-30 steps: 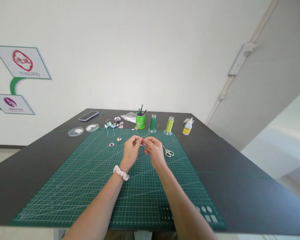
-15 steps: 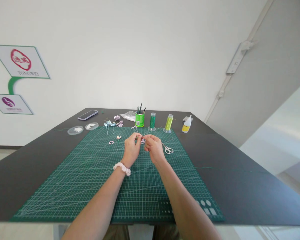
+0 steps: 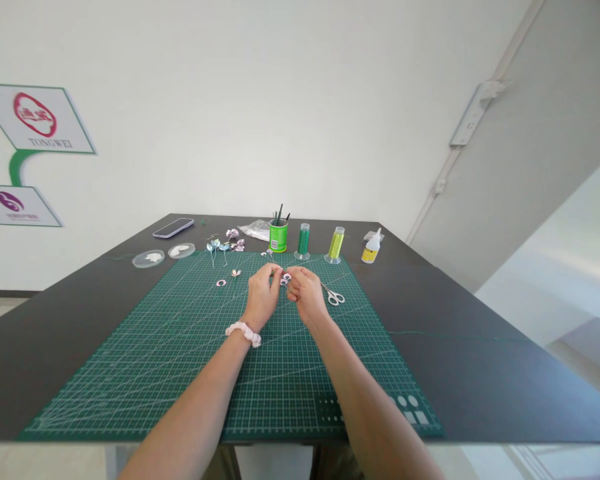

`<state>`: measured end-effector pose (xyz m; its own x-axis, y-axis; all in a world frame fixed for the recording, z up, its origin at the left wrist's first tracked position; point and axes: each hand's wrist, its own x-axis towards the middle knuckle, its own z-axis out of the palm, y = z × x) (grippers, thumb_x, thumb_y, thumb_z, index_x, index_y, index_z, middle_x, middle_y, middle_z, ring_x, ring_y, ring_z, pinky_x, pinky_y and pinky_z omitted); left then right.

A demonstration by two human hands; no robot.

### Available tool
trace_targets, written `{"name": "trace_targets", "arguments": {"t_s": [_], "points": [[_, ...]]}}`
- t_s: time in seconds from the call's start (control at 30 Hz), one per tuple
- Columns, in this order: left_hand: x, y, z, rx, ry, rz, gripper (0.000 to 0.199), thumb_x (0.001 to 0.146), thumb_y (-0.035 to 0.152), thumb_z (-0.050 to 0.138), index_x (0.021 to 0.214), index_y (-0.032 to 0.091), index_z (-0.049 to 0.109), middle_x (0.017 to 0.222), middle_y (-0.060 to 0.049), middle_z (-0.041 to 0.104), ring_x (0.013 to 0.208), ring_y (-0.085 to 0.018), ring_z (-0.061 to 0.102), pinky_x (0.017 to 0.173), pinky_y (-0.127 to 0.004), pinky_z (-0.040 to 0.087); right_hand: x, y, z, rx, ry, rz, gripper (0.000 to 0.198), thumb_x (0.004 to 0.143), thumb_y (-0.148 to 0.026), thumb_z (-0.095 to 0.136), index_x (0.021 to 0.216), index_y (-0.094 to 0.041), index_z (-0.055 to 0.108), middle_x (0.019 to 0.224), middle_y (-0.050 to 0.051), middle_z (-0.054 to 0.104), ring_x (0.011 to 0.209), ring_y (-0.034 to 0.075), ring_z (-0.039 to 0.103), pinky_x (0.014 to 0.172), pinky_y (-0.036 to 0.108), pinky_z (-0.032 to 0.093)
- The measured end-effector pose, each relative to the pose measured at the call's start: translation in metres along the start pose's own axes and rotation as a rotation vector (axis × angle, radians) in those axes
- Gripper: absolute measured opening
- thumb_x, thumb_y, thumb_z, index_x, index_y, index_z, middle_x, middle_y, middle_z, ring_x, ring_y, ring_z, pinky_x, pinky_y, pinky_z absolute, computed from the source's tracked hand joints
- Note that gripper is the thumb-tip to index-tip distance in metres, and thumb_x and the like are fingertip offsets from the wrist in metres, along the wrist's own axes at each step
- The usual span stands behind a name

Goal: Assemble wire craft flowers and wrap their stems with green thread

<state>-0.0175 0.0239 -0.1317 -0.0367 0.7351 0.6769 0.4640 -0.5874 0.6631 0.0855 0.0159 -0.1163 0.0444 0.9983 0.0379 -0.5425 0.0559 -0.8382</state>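
Note:
Over the green cutting mat (image 3: 190, 360), my left hand (image 3: 263, 292) and my right hand (image 3: 305, 291) are close together with fingertips pinched. Between them shows a small pale pink craft flower (image 3: 285, 280) with dark edges. Both hands seem to grip it or its thin stem; the exact hold is too small to make out. White-handled scissors (image 3: 335, 297) lie just right of my right hand, their blades partly hidden. Left of my left hand lie a small ring-shaped piece (image 3: 221, 283) and a little petal piece (image 3: 236, 273).
Behind the hands stand a green can (image 3: 279, 239) of tools, a dark green thread spool (image 3: 303, 241), a yellow-green spool (image 3: 335, 245) and a glue bottle (image 3: 371, 247). Blue wired flowers (image 3: 218, 247), shallow dishes (image 3: 149, 259) and a phone (image 3: 173, 227) are at the left.
The view has shifted slightly. My fingertips have moved a little around the small flower, which now shows more clearly between them. Nothing else on the table has moved.

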Motion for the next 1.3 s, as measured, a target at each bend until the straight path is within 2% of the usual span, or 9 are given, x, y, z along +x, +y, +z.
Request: {"name": "trace_targets", "arguments": {"t_s": [0.13, 0.33, 0.9, 1.3], "points": [[0.0001, -0.0004, 0.0002, -0.003, -0.005, 0.008, 0.019, 0.088, 0.026, 0.047, 0.074, 0.020, 0.059, 0.074, -0.003, 0.066, 0.070, -0.017, 0.061, 0.069, -0.028, 0.045, 0.0011, 0.0011, -0.0015, 0.000, -0.012, 0.011, 0.029, 0.058, -0.035, 0.073, 0.061, -0.019, 0.049, 0.039, -0.014, 0.027, 0.035, 0.002, 0.018, 0.034, 0.017, 0.017], [-0.0002, -0.0009, 0.0001, 0.006, -0.029, 0.020, 0.018, 0.088, 0.025, 0.047, 0.076, 0.020, 0.060, 0.074, -0.003, 0.065, 0.070, -0.017, 0.060, 0.070, -0.027, 0.044, -0.0003, 0.0001, -0.0012, -0.023, -0.025, 0.013, 0.029, 0.061, -0.040, 0.073, 0.062, -0.017, 0.055, 0.038, -0.015, 0.024, 0.035, 0.002, 0.017, 0.033, 0.017, 0.016], [-0.0013, -0.0052, 0.0018, 0.022, -0.047, 0.056, 0.019, 0.090, 0.023, 0.046, 0.076, 0.020, 0.059, 0.073, -0.003, 0.064, 0.070, -0.017, 0.059, 0.069, -0.028, 0.043, -0.0014, -0.0019, -0.0013, -0.071, -0.021, 0.002, 0.031, 0.061, -0.041, 0.074, 0.058, -0.018, 0.053, 0.037, -0.014, 0.024, 0.034, 0.002, 0.018, 0.032, 0.017, 0.017], [-0.0050, -0.0098, 0.0018, 0.051, -0.046, 0.093, 0.020, 0.092, 0.023, 0.045, 0.080, 0.018, 0.060, 0.078, -0.004, 0.067, 0.072, -0.017, 0.061, 0.069, -0.028, 0.046, 0.0002, 0.0012, -0.0038, -0.134, 0.017, -0.002, 0.022, 0.062, -0.035, 0.068, 0.060, -0.018, 0.054, 0.037, -0.014, 0.026, 0.034, 0.002, 0.020, 0.033, 0.017, 0.018]]}}
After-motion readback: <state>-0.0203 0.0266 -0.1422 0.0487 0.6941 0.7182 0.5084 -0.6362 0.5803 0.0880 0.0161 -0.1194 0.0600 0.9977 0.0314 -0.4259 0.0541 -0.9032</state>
